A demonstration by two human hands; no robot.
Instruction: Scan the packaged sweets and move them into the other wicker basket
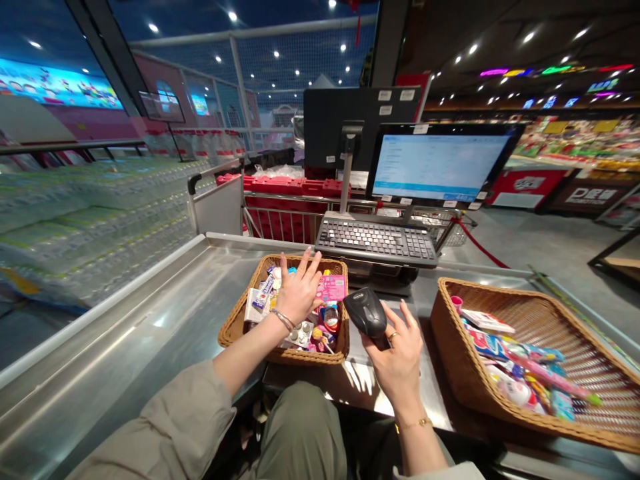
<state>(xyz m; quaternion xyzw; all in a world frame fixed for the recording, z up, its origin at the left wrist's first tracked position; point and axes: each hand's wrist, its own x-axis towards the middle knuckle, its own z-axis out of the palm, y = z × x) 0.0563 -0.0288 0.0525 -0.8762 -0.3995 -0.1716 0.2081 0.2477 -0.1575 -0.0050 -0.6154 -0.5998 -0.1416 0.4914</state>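
My left hand (299, 293) is over a wicker basket (231, 333) packed with small goods, its fingers stretched out and spread. Beside its thumb a flat pink package (332, 288) lies on the pile; whether they touch I cannot tell. A white blister-like pack (300, 335) and a blue-and-white box (259, 300) show around the wrist. In my right hand (400, 353) is a black barcode scanner (367, 312), gripped by its handle, with its head toward the basket. Part of the handle is hidden by the fingers.
A second wicker basket (450, 347) on the right holds a toothpaste-like box (487, 343) and other packets. Behind the counter (210, 280) stand a keyboard (377, 239), a lit screen (440, 163) and a shopping cart (280, 217). Stacked bottled water (100, 227) is at left.
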